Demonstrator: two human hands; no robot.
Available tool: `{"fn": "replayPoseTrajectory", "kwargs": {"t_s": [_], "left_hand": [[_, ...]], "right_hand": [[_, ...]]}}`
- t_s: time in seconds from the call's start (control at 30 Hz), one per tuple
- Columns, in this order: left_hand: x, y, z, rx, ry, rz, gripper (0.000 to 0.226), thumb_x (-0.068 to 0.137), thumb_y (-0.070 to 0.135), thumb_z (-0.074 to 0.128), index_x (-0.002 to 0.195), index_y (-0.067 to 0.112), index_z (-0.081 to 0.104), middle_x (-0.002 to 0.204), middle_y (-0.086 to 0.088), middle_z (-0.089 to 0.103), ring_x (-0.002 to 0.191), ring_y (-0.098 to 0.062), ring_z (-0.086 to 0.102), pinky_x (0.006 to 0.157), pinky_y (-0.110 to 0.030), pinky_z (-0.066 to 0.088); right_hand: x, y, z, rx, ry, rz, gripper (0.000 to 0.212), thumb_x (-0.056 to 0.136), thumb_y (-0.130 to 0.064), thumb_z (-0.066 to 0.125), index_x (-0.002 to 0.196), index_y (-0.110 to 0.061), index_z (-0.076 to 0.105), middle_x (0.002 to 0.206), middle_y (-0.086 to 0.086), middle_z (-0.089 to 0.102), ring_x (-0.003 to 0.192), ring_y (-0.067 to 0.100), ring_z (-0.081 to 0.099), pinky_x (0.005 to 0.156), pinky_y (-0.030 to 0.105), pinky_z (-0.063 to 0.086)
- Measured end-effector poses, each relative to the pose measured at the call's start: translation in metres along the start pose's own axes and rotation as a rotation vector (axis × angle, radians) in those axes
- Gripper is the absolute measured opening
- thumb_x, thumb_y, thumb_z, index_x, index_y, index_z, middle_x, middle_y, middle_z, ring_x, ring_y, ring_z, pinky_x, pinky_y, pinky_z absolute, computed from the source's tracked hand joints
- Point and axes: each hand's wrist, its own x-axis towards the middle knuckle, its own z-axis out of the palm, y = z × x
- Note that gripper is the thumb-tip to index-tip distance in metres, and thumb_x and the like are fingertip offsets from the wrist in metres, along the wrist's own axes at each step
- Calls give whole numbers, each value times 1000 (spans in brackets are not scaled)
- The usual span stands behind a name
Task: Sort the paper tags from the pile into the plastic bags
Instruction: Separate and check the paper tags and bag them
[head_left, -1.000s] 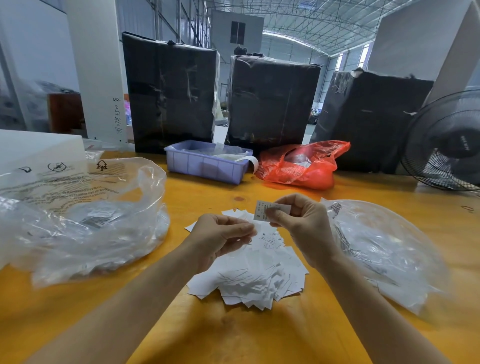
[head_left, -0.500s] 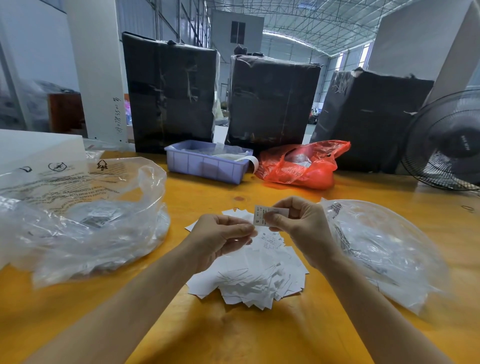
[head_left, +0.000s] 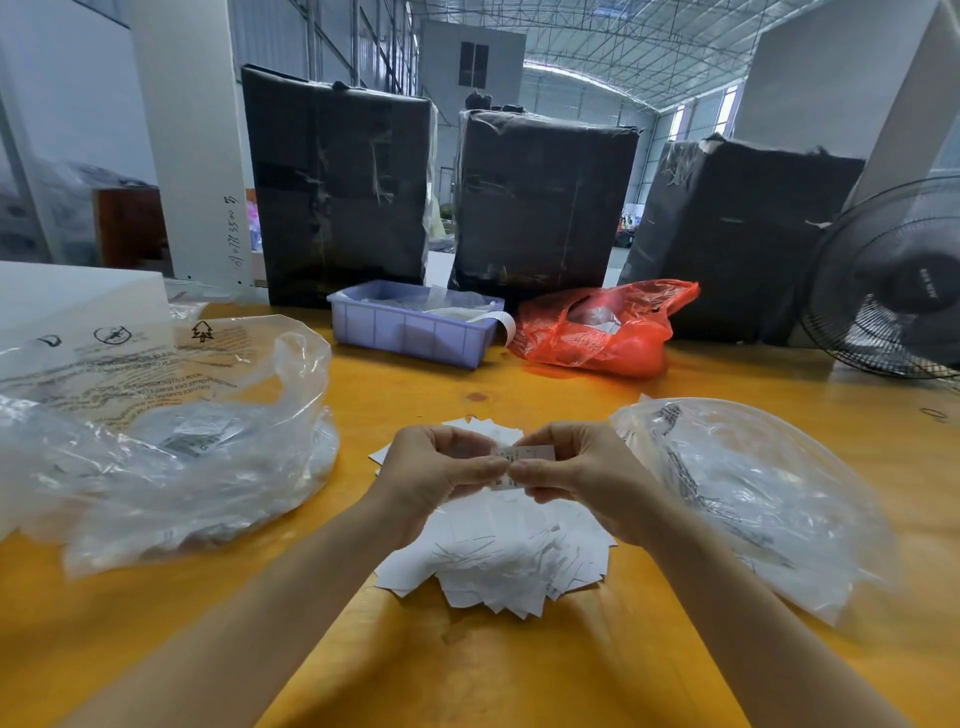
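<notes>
A pile of white paper tags (head_left: 498, 561) lies on the yellow table (head_left: 467, 665) in front of me. Above the pile, my left hand (head_left: 431, 478) and my right hand (head_left: 582, 478) meet, and both pinch one small printed paper tag (head_left: 514, 460) between thumbs and fingers. A clear plastic bag (head_left: 171, 441) with printed warnings lies open to the left, with tags inside. A second clear plastic bag (head_left: 753, 499) lies to the right, also holding tags.
At the back of the table stand a lilac plastic bin (head_left: 415, 327), a red plastic bag (head_left: 608, 327) and three black-wrapped boxes (head_left: 540, 202). A black fan (head_left: 893, 280) stands at the far right. A white box (head_left: 78, 301) sits at the far left.
My left hand rose from the pile to meet my right hand. The right hand lowered the tag slightly and both hands now pinch it.
</notes>
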Motion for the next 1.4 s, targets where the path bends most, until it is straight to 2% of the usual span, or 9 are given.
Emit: {"fn": "replayPoseTrajectory", "kwargs": {"t_s": [0.2, 0.37, 0.53, 0.67, 0.8, 0.9, 1.17, 1.27, 1.4], "left_hand": [[-2, 0, 6, -65, 21, -12, 17, 76, 16, 72, 84, 1, 69, 79, -11, 74, 74, -21, 73, 59, -21, 55], [-4, 0, 11, -125, 104, -47, 12, 80, 15, 71, 79, 3, 70, 74, -11, 73, 65, -18, 71, 53, -20, 53], [-4, 2, 13, -248, 201, -90, 9, 80, 16, 73, 82, 7, 71, 74, -7, 72, 66, -13, 68, 51, -17, 51], [-5, 1, 15, -263, 263, -100, 21, 78, 21, 75, 92, 6, 72, 82, -9, 70, 78, -20, 66, 62, -27, 51], [-7, 4, 15, -262, 316, -110, 22, 77, 26, 74, 92, 9, 74, 78, -4, 69, 69, -16, 61, 58, -25, 45], [-8, 6, 16, -260, 285, -124, 16, 78, 28, 73, 82, 13, 77, 77, 0, 70, 69, -15, 60, 59, -25, 46], [-3, 14, 2, -78, 33, -230, 36, 80, 38, 69, 98, 7, 69, 77, -5, 72, 67, -16, 65, 55, -24, 51], [-2, 17, -8, 83, -68, -237, 26, 77, 21, 75, 93, 1, 71, 73, -9, 70, 54, -11, 63, 50, -19, 51], [0, 30, -21, 193, -39, -174, 14, 75, 10, 76, 85, 1, 72, 64, -7, 70, 50, -8, 61, 48, -17, 49]], "right_hand": [[0, 1, 4, -192, 28, -27, 39, 78, -3, 72, 116, -6, 63, 82, 7, 61, 64, 11, 55, 62, 22, 50], [-2, -4, 11, -162, 95, -131, 54, 72, -4, 78, 121, -11, 54, 89, 12, 64, 69, 14, 63, 63, 21, 54], [-1, -3, 16, -147, 299, -247, 30, 77, -3, 74, 106, 0, 67, 86, 9, 70, 73, 17, 67, 66, 23, 57], [-4, -4, 25, -210, 222, -299, 12, 77, -12, 76, 89, -13, 74, 84, 1, 72, 76, 10, 66, 70, 19, 54], [-8, -6, 27, -116, 125, -273, 7, 74, -18, 77, 81, -20, 75, 85, -1, 73, 75, 5, 67, 68, 18, 53], [-8, -5, 28, -80, 66, -208, 5, 75, -14, 76, 78, -18, 74, 72, -6, 72, 66, 4, 66, 61, 15, 51], [-2, -3, 14, 178, 259, 0, 8, 76, -1, 73, 80, -7, 69, 75, 8, 71, 68, 14, 67, 59, 19, 53], [-1, -3, 13, 260, 293, 22, 10, 78, 0, 71, 86, -5, 66, 80, 13, 70, 65, 15, 69, 57, 20, 54], [-4, -6, 15, 264, 266, 33, 13, 82, 1, 66, 93, -3, 63, 82, 18, 72, 66, 20, 71, 65, 27, 59]]}}
